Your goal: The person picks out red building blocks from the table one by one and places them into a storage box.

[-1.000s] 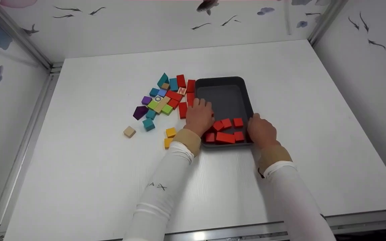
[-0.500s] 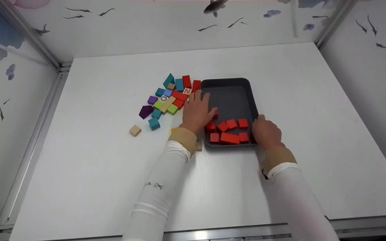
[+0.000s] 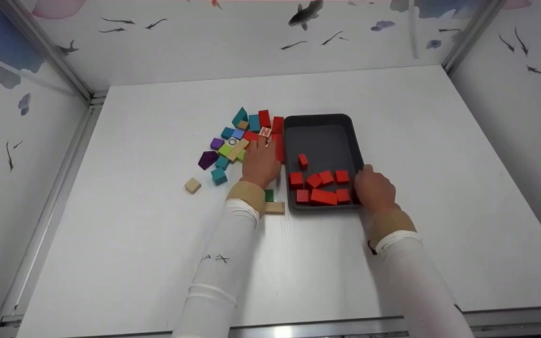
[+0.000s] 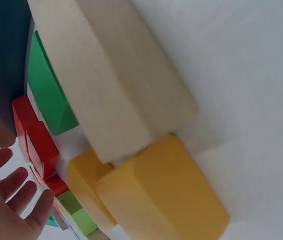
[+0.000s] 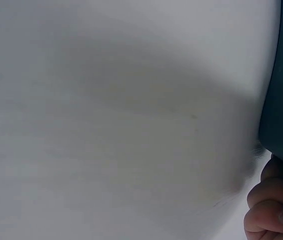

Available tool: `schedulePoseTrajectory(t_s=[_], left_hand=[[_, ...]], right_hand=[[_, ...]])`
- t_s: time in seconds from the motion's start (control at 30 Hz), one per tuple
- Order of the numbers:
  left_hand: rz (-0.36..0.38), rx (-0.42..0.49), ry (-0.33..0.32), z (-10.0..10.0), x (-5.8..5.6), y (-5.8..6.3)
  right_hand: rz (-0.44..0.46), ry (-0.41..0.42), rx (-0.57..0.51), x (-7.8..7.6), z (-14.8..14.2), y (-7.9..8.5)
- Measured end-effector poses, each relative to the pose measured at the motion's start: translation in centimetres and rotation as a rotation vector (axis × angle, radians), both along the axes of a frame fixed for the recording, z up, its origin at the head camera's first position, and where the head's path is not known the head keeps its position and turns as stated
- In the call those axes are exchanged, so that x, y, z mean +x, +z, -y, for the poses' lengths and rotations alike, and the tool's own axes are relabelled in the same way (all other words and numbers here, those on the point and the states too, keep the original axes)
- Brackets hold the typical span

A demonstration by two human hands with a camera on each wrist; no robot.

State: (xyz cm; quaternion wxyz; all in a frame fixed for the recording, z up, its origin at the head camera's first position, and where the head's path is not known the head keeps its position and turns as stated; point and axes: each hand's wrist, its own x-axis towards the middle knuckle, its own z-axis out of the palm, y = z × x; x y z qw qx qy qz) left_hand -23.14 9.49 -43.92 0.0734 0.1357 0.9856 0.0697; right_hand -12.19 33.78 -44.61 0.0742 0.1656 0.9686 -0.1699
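Observation:
My left hand is over the right side of a group of coloured wooden blocks, its fingers relaxed and spread in the left wrist view, with nothing seen held. Red blocks lie beside its fingertips, next to a letter N block. My right hand, fingers curled, grips the right side of a dark grey tray near its front corner. Several red blocks sit in the front half of that tray. In the right wrist view the curled fingers are at the tray's dark wall.
A plain wood block and a green block lie by the left wrist, with yellow blocks close by in the left wrist view. Purple and teal blocks spread leftward. A lone wood cube sits apart.
My left hand has drawn back from the tray, leaving a small red block in it, and moved left over the blocks. The right hand stays at the tray's side.

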Motion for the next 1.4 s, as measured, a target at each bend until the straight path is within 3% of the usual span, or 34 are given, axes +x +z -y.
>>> schedulePoseTrajectory(t_s=[0.2, 0.33, 0.47, 0.67, 0.93, 0.97, 1.1, 1.17, 1.2, 1.4], left_hand=[[0.051, -0.111, -0.078, -0.2, 0.6, -0.2], [0.076, -0.234, -0.132, -0.7, 1.0, -0.2], [0.048, -0.32, -0.147, -1.1, 1.1, 0.1], [0.028, -0.358, -0.095, -1.5, 1.2, 0.5], [0.016, -0.405, -0.015, -1.2, 1.8, 0.2], [0.019, -0.408, -0.001, -1.2, 1.4, -0.5], [0.046, -0.417, 0.049, -0.6, 1.2, -0.2], [0.064, -0.402, 0.063, -0.4, 0.9, -0.4], [0.07, -0.385, 0.078, -0.1, 1.2, 0.4], [0.118, -0.256, 0.172, 1.4, 0.8, 0.2]], right_hand=[[-0.006, -0.007, -0.001, 0.0, -0.1, 0.1], [0.015, -0.004, -0.001, -0.1, -0.2, 0.3], [0.017, 0.002, -0.003, -0.3, -0.1, 0.6], [0.02, 0.008, -0.014, -0.6, 0.2, 1.0], [0.045, 0.002, 0.001, -0.1, 0.1, 0.4], [0.043, 0.001, 0.006, -0.1, 0.1, 0.4], [0.024, 0.0, 0.022, 0.0, 0.1, 0.2], [0.017, -0.001, 0.025, 0.0, 0.1, 0.1], [0.015, -0.003, 0.023, 0.0, 0.1, 0.0], [0.028, -0.003, 0.004, 0.2, 0.3, 0.0]])
